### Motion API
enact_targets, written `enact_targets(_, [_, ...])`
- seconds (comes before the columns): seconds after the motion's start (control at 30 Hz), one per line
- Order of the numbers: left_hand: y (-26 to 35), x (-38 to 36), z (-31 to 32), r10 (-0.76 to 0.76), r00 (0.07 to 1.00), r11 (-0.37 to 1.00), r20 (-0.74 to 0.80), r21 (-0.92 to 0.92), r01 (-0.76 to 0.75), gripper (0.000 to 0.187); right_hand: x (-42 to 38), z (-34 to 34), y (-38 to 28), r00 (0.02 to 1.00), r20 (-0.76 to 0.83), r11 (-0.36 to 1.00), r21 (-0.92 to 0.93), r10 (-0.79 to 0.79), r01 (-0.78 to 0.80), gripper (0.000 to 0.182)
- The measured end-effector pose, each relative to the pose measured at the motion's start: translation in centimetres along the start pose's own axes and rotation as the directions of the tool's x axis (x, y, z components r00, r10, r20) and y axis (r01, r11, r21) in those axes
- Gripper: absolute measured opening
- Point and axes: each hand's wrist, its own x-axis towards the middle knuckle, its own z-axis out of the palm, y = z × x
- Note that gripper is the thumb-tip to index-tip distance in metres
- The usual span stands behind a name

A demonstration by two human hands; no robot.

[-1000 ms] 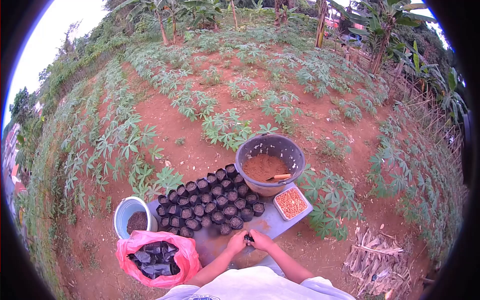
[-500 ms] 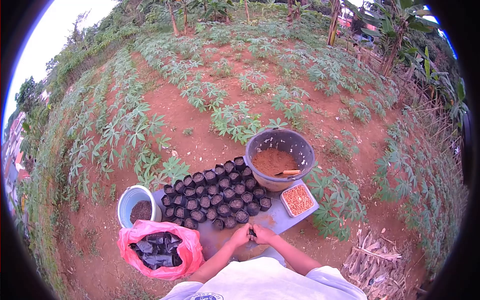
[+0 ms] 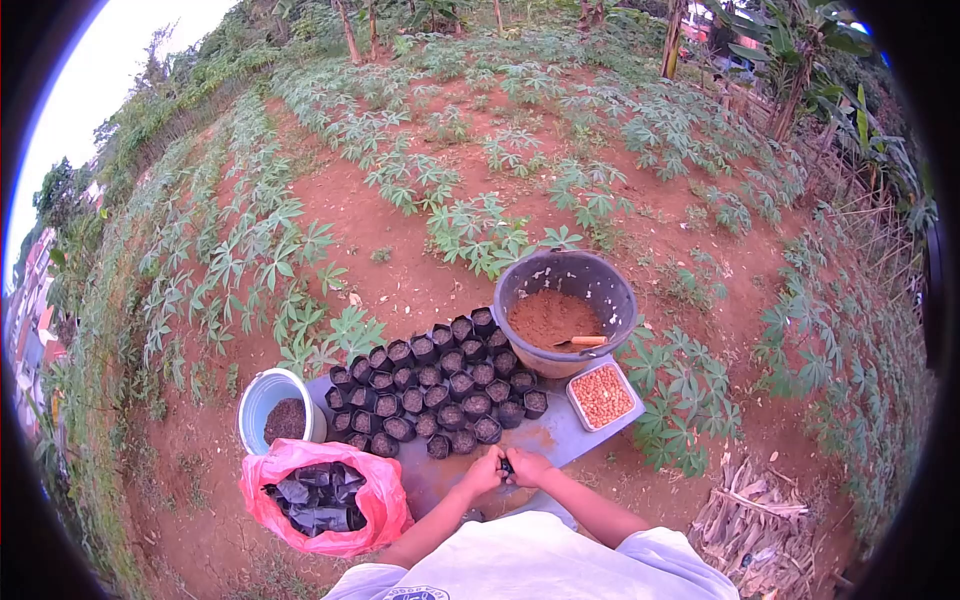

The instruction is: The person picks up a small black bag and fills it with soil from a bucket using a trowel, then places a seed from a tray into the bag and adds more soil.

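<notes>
My left hand (image 3: 487,470) and my right hand (image 3: 527,467) meet over the front of the grey table (image 3: 430,478). Between them, both hands pinch a small black plastic planting bag (image 3: 507,467), mostly covered by my fingers. Just beyond stand rows of black planting bags (image 3: 437,393) filled with dark soil. Left of my arms, a pink plastic bag (image 3: 385,500) holds a heap of flat black bags (image 3: 318,498).
A large dark bucket (image 3: 625,300) with reddish soil and an orange-handled trowel (image 3: 588,341) stands at the back right. Beside it is a tray of orange-brown seeds (image 3: 604,397). A light blue bucket (image 3: 252,415) with dark soil sits left. Leafy plants (image 3: 685,400) surround the table.
The view has shifted slightly, so everything sits a little to the right. Both hands keep hold of the small black bag in nearly the same place.
</notes>
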Motion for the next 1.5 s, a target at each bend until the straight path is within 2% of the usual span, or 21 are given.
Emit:
enact_targets(0.03, [-0.2, 0.1, 0.1, 0.0, 1.0, 1.0, 0.003, -0.001, 0.0, 0.03, 0.0, 0.0, 0.0, 1.0, 0.001, 1.0, 0.002, 0.003, -0.003, 0.058])
enact_targets(0.1, [-0.7, 0.9, 0.3, -0.096, 0.995, 0.995, 0.02, -0.006, 0.096, 0.026, 0.3, -0.4, 0.2, 1.0, 0.015, 0.999, 0.031, -0.019, 0.019, 0.059])
enact_targets(0.23, [-1.8, 1.5, 0.7, -0.12, 0.992, 0.992, 0.041, -0.04, 0.122, 0.022, 0.3, -1.7, -0.4, 0.998, 0.062, 1.0, -0.01, -0.015, 0.016, 0.056])
enact_targets(0.33, [-1.9, 1.6, 0.7, -0.132, 0.988, 0.984, 0.075, -0.11, 0.139, 0.02, 0.5, -2.3, -0.2, 0.992, 0.128, 1.0, 0.03, -0.004, 0.0, 0.049])
enact_targets(0.4, [-2.0, 1.3, 0.5, -0.052, 0.998, 0.998, 0.023, -0.04, 0.052, 0.02, 0.6, -2.4, -0.2, 1.0, 0.028, 0.998, 0.068, -0.01, 0.008, 0.041])
enact_targets(0.53, [-2.0, 0.9, 0.6, -0.023, 0.999, 0.999, 0.04, -0.045, 0.025, 0.025, 0.0, -2.4, -0.3, 0.997, -0.05, 0.994, 0.094, -0.057, 0.062, 0.034])
enact_targets(0.6, [-1.7, 0.4, 0.5, -0.082, 0.995, 0.997, 0.051, -0.009, 0.082, 0.034, -0.1, -2.4, -0.5, 0.997, -0.036, 0.997, 0.011, -0.072, 0.072, 0.029])
enact_targets(0.73, [0.6, -0.9, 0.4, -0.132, 0.991, 0.99, 0.006, 0.06, 0.131, 0.047, -0.7, -2.6, -0.5, 0.995, -0.067, 0.991, 0.108, -0.067, 0.074, 0.022])
enact_targets(0.87, [1.3, -1.1, 0.8, -0.144, 0.988, 0.983, -0.059, 0.109, 0.15, 0.043, -0.4, -2.5, -0.4, 0.991, -0.099, 0.994, 0.048, -0.095, 0.1, 0.016])
enact_targets(1.0, [0.0, -0.6, 1.4, -0.164, 0.983, 0.978, -0.083, 0.116, 0.173, 0.042, 0.3, -1.6, 0.6, 0.986, -0.134, 0.991, 0.073, -0.103, 0.114, 0.017])
enact_targets(1.1, [-1.1, 0.1, 1.5, -0.18, 0.981, 0.982, -0.077, 0.051, 0.184, 0.039, 0.1, -1.9, 0.0, 0.986, -0.151, 0.994, 0.074, -0.068, 0.08, 0.019])
enact_targets(1.2, [-1.6, 0.4, 1.7, -0.188, 0.979, 0.982, -0.083, -0.005, 0.188, 0.037, -0.9, -3.1, -1.3, 0.99, -0.126, 0.993, 0.089, -0.067, 0.079, 0.023])
enact_targets(1.3, [-1.6, 0.1, 1.7, -0.123, 0.988, 0.992, -0.093, -0.008, 0.123, 0.034, -0.7, -3.2, -1.5, 0.998, -0.059, 0.998, 0.066, -0.013, 0.017, 0.027])
enact_targets(1.4, [-1.3, -0.1, 1.5, -0.083, 0.992, 0.996, -0.092, 0.016, 0.085, 0.033, 0.2, -2.4, -0.6, 0.996, -0.06, 0.998, 0.018, -0.067, 0.068, 0.028])
enact_targets(1.5, [-1.2, -0.3, 1.3, -0.08, 0.994, 0.997, -0.081, -0.022, 0.078, 0.032, -0.2, -3.9, -2.0, 0.994, 0.024, 0.994, 0.003, -0.105, 0.105, 0.029])
